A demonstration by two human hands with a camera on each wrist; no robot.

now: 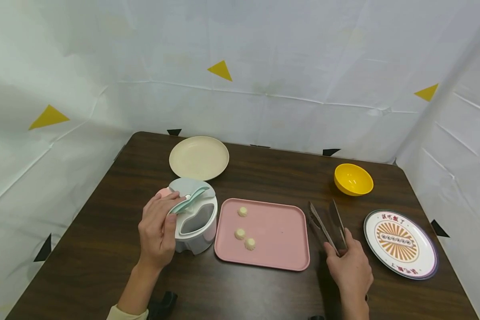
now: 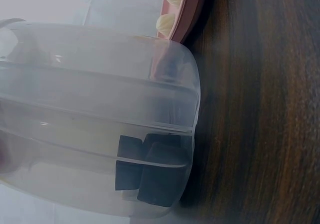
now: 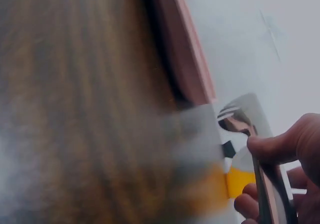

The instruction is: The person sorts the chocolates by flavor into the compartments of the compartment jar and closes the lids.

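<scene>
My left hand (image 1: 171, 208) grips the left side of a white translucent container (image 1: 196, 222), with the thumb on its grey lid beside a pale green latch (image 1: 190, 200). In the left wrist view the container (image 2: 100, 109) fills the frame, with dark blocks (image 2: 147, 169) inside it. My right hand (image 1: 339, 249) holds metal tongs (image 1: 327, 224) by their rear end, arms spread, tips pointing away just right of a pink tray (image 1: 280, 249). Three small cream pieces (image 1: 240, 233) lie on the tray. The right wrist view is blurred, with the fingers (image 3: 285, 144) on the tongs (image 3: 267, 189).
A beige plate (image 1: 198, 158) lies behind the container. A yellow bowl (image 1: 353, 179) stands at the back right and a patterned plate (image 1: 401, 243) lies at the right. White sheeting walls in the dark wooden table (image 1: 244, 289) on three sides.
</scene>
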